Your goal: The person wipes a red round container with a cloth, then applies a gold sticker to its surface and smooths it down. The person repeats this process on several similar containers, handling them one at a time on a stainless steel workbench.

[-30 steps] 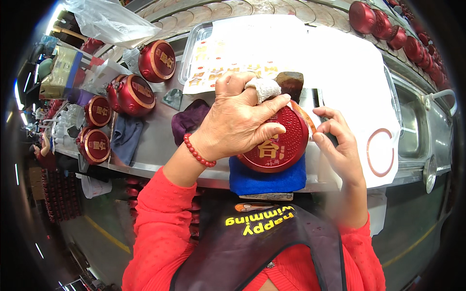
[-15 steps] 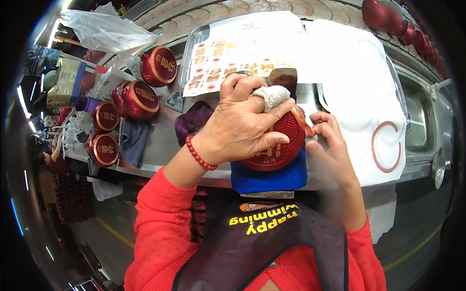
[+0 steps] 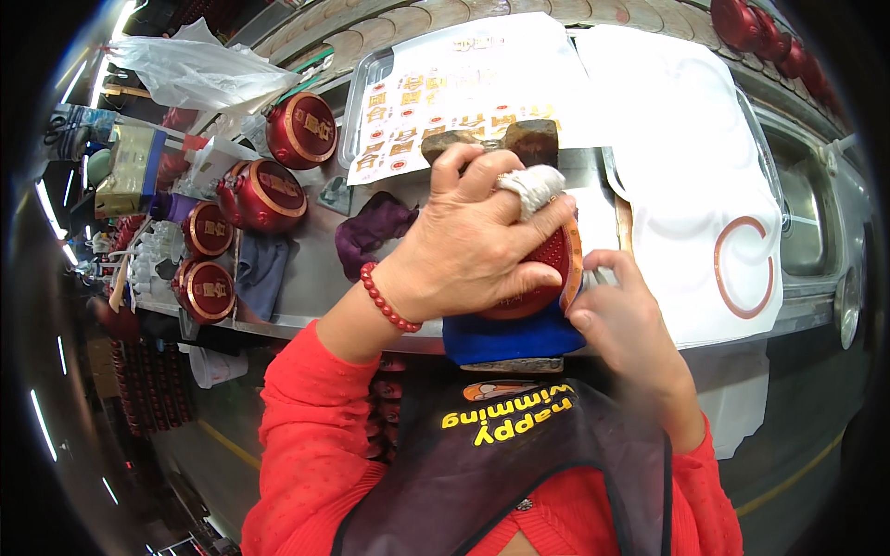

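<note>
In the head view, the left hand [image 3: 477,236] lies across a red round vessel [image 3: 524,305], fingers bent and moderately spread, thumb on its face and a white knit finger cover [image 3: 533,188] on one finger; I cannot tell whether it grips or only presses. The vessel is on a blue cloth [image 3: 501,341] at the middle of the near edge of the metal worktop [image 3: 311,250], beside a dark block-like support [image 3: 533,144] on its far side. The right hand [image 3: 626,320] has its thumb and forefinger partly closed at the near end of a copper-coloured strip [image 3: 573,269]; how firmly they pinch is unclear. The step in hand seems to be fitting the strip along the vessel's right rim; the move calls for a steady vessel and the strip guided evenly around the curve. The vessel's round face points up, its lettering mostly covered; being round, it shows no clear long axis. The strip's long axis bends along the rim, from the far edge toward the near one.
</note>
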Available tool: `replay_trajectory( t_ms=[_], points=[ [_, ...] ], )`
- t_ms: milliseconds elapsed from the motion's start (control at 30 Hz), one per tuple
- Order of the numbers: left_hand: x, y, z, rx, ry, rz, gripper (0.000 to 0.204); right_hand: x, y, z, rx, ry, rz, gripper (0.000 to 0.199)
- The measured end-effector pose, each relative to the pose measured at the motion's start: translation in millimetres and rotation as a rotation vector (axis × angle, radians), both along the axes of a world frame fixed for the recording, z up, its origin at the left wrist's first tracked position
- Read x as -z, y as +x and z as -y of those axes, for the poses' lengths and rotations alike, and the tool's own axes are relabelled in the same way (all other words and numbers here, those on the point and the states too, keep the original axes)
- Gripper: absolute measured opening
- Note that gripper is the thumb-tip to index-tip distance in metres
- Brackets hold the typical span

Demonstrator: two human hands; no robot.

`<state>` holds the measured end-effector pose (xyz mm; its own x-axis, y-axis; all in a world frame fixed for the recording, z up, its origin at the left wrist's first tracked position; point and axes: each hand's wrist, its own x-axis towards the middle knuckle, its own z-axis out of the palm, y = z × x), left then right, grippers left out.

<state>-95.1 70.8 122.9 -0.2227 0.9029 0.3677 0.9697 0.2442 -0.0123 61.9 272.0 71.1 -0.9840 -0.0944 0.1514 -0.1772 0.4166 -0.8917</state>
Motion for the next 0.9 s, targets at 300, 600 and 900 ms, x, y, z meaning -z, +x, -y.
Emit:
replay_trajectory(
  t_ms=[300, 600, 900],
  points=[
    [-3, -20, 24, -0.111, -0.013, 0.075, 0.055, 6, -35, -9, 0.167, 0.313, -0.323, 0.064],
    [-3, -17, 21, -0.14, -0.052, 0.035, 0.056, 17, -42, -4, 0.193, 0.351, -0.497, 0.06],
    [-5, -13, 7, -0.036, -0.065, 0.017, 0.056, 23, -23, -3, 0.193, 0.24, -0.493, 0.059]
  ],
)
